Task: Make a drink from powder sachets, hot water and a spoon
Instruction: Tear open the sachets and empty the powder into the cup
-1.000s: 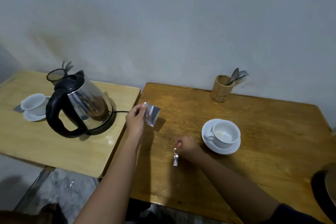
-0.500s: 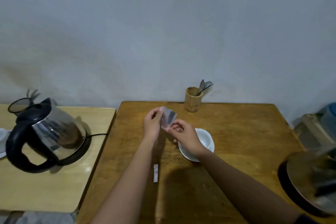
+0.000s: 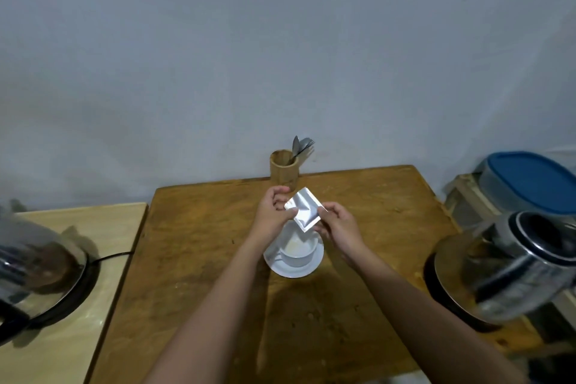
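A silver powder sachet (image 3: 304, 208) is tilted above a white cup (image 3: 298, 251) that stands on a white saucer (image 3: 293, 268) on the brown wooden table (image 3: 199, 259). My left hand (image 3: 274, 209) pinches the sachet's left edge and my right hand (image 3: 338, 223) holds its right edge. Pale powder lies in the cup. Spoons (image 3: 300, 146) stick out of a wooden holder (image 3: 283, 170) at the table's back edge. A glass kettle (image 3: 37, 265) on its black base sits on the lighter table at the left.
A second metal kettle (image 3: 511, 271) stands at the brown table's right edge. Behind it is a container with a blue lid (image 3: 530, 181). A grey wall runs along the back. A narrow gap separates the two tables.
The view swung right and tilted down. My right hand left the torn strip on the table and joined the left on the sachet, which now hangs over the cup.
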{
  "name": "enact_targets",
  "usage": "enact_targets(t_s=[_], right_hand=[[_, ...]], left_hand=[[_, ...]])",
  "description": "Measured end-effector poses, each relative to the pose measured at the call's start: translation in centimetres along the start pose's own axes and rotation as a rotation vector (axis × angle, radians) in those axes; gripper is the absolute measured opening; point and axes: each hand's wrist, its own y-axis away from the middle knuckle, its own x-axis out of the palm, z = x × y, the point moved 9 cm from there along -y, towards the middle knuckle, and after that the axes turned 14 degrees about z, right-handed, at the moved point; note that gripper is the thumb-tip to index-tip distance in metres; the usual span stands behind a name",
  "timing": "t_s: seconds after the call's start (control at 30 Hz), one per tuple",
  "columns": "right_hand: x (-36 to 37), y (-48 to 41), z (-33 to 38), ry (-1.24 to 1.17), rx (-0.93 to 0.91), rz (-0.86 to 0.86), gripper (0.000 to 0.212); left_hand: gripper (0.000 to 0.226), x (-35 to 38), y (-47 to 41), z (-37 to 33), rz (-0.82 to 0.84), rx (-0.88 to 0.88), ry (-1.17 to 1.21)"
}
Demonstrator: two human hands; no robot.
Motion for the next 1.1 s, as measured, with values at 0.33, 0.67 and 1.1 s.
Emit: enact_targets(t_s=[0.33,0.67,1.1], right_hand=[[-1.4,-0.2,0.8,0.558,0.136,0.062,0.008],[2.5,-1.5,2.9,1.252,0.110,0.255,0.015],[4.5,-2.8,3.3,1.492,0.213,0.394,0.013]], left_hand=[[0.065,3.2,-1.9,0.3,0.208,-0.081,-0.521],[0.015,2.4,-2.1,1.9,0.207,-0.115,-0.801],[0.014,0.1,-0.5,4.9,0.006,-0.150,-0.378]])
